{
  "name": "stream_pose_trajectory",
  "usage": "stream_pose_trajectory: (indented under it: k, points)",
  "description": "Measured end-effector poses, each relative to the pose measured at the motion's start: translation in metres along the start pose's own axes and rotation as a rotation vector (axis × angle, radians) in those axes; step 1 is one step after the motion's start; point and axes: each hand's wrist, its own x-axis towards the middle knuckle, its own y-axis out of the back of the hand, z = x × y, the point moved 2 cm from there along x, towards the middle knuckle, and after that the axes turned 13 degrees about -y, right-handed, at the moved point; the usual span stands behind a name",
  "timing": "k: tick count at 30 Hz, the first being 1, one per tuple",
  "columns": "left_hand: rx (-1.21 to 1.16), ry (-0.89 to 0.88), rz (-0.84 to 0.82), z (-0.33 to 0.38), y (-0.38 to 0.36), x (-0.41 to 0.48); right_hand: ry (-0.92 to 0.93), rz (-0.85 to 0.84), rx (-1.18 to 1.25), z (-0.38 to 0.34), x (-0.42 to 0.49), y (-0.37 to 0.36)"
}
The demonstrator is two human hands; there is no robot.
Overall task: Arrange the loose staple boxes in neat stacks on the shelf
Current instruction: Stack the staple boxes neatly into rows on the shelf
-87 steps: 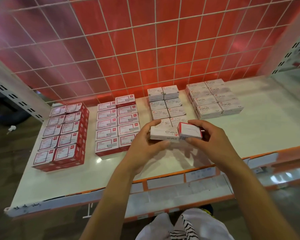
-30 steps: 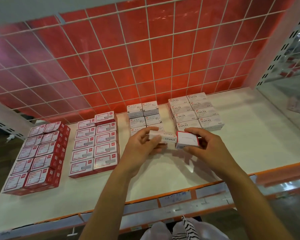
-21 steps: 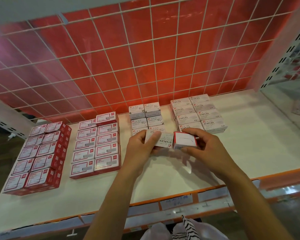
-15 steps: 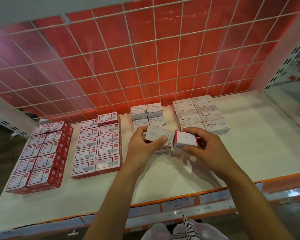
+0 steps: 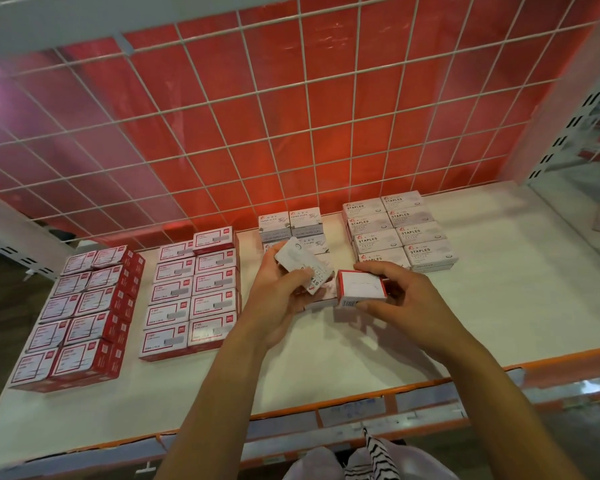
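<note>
We hold a white box (image 5: pixel 302 268) tilted in our left hand (image 5: pixel 278 299) and a red-edged box (image 5: pixel 361 289) level in our right hand (image 5: pixel 406 306), barcode end toward us. On the shelf (image 5: pixel 499 306) stand neat red stacks (image 5: pixel 80 313) at left and grey stacks (image 5: pixel 402 230) at right.

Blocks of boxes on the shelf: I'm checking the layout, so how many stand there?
4. One red block at the far left, a second red block beside it, a paper-clip block behind the left hand, partly hidden, and a STAPLES block on the right.
</note>
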Motion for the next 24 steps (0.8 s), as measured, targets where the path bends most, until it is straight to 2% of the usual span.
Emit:
stream_pose_trajectory:
  k: [4, 9, 12, 15, 20, 24]
  points:
    - [0.245, -0.043, -0.06, 0.002, 0.008, 0.003, -0.016, 0.012, -0.012, 0.002, 0.001, 0.005]
    - [0.583, -0.045, -0.02, 0.007, 0.006, 0.004, -0.024, 0.024, -0.024, 0.004, 0.001, 0.009]
    - [0.673, -0.047, -0.044, 0.008, 0.006, 0.005, -0.029, 0.028, -0.037, 0.006, 0.002, 0.009]
    - [0.803, -0.121, -0.094, 0.012, 0.006, 0.006, -0.04, 0.033, -0.061, 0.01, 0.003, 0.009]
    - [0.848, -0.194, -0.091, 0.012, 0.002, 0.008, -0.034, 0.061, -0.087, 0.015, 0.001, 0.013]
    - [0.707, -0.156, -0.025, 0.005, -0.002, 0.011, -0.05, 0.084, -0.099, 0.02, -0.002, 0.022]
